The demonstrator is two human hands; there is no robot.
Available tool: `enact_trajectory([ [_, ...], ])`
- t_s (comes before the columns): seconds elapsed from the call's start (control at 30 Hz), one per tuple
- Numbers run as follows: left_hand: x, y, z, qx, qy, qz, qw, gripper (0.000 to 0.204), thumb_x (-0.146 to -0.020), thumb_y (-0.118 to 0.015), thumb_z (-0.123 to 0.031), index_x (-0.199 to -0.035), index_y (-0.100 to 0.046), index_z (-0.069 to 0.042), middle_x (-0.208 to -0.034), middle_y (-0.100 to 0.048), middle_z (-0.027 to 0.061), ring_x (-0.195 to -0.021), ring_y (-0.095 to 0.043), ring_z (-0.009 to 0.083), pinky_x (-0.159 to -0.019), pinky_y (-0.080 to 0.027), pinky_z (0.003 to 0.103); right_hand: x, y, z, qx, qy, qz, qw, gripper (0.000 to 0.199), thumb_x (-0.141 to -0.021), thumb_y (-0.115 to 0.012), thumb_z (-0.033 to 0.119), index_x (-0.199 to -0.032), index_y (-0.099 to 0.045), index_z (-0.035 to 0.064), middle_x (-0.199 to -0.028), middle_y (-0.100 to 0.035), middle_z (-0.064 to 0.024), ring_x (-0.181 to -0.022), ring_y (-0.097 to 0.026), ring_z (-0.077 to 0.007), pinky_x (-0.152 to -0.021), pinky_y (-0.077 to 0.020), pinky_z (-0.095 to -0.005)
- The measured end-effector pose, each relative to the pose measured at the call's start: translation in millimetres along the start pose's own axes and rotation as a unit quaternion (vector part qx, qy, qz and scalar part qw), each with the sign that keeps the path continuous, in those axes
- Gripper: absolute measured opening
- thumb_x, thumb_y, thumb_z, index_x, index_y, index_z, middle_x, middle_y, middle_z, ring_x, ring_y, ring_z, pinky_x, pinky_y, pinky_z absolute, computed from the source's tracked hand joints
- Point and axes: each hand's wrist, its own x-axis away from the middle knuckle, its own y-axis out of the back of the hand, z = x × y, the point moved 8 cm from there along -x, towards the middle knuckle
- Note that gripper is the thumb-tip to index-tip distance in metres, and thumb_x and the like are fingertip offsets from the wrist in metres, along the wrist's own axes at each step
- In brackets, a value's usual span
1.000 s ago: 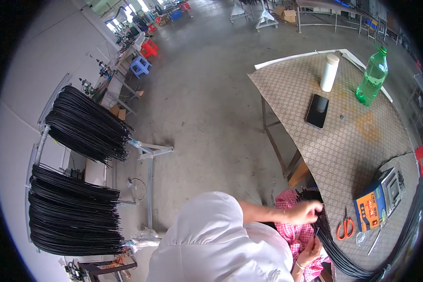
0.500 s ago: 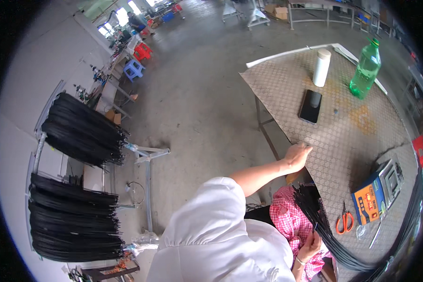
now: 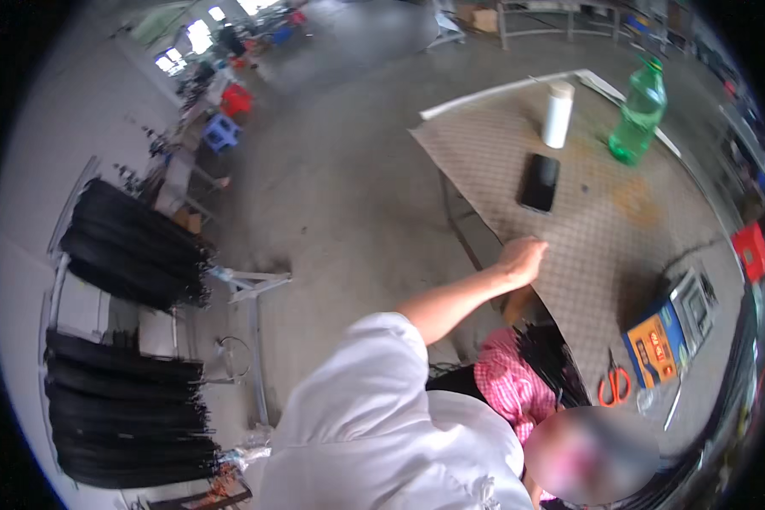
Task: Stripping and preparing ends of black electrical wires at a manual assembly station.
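My left hand (image 3: 523, 259) is closed beside the table's left edge, its fingers curled together; whatever they may hold is too small to make out. A blurred oval patch covers most of my right hand, and only a little of my right forearm (image 3: 532, 490) shows at the lower edge. Close to it, a bundle of thin black cables (image 3: 552, 357) lies over my lap against the table edge, on pink-and-white checked cloth (image 3: 506, 374). Orange-handled scissors (image 3: 614, 387) rest on the table near the bundle.
On the patterned tabletop (image 3: 586, 255) are a black phone (image 3: 539, 183), a white bottle (image 3: 558, 116), a green plastic bottle (image 3: 638, 115) and an orange-blue box (image 3: 656, 347). Thick black cable bundles (image 3: 132, 242) hang on a rack at left. Stools (image 3: 221, 133) stand farther back.
The whole view has shifted, with the table and left hand appearing slightly farther left and up. The right hand, earlier seen pinching a thin cable, is now behind the blur.
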Motion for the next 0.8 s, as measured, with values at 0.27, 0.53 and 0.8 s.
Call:
enact_trajectory([
  [0.27, 8.7, 1.3, 42.9, -0.022, 0.077, 0.039, 0.996, 0.034, -0.083, -0.047, -0.012, -0.114, -0.048, 0.001, -0.101, -0.053, 0.0249, -0.095, -0.052, 0.0363, -0.084, -0.043, 0.041, 1.1, -1.3, 0.1, 0.001, 0.024, 0.000, 1.000, 0.012, -0.079, -0.059, 0.001, -0.090, -0.058, -0.0032, -0.065, -0.049, -0.0075, -0.056, -0.044, -0.0172, -0.047, -0.0353, -0.0300],
  [0.53, 3.0, 5.2, 35.6, -0.019, 0.069, 0.048, 0.996, 0.026, -0.083, -0.045, -0.007, -0.106, -0.050, 0.005, -0.097, -0.054, 0.0228, -0.091, -0.054, 0.0338, -0.079, -0.044, 0.041, 0.1, -2.1, -2.6, 0.007, 0.036, -0.006, 0.999, 0.013, -0.079, -0.059, 0.002, -0.090, -0.058, -0.0035, -0.067, -0.049, -0.0074, -0.056, -0.044, -0.0160, -0.048, -0.0353, -0.0285],
  [0.8, -0.3, 22.1, 52.7, 0.066, 0.090, -0.031, 0.993, 0.019, -0.080, -0.049, -0.012, -0.094, -0.054, 0.000, -0.090, -0.056, 0.0204, -0.084, -0.055, 0.0343, -0.076, -0.045, 0.041, 4.2, -5.3, -17.8, 0.005, -0.079, 0.029, 0.996, 0.015, -0.080, -0.058, 0.004, -0.092, -0.058, -0.0042, -0.077, -0.055, -0.0100, -0.066, -0.053, -0.0186, -0.056, -0.0427, -0.0292],
])
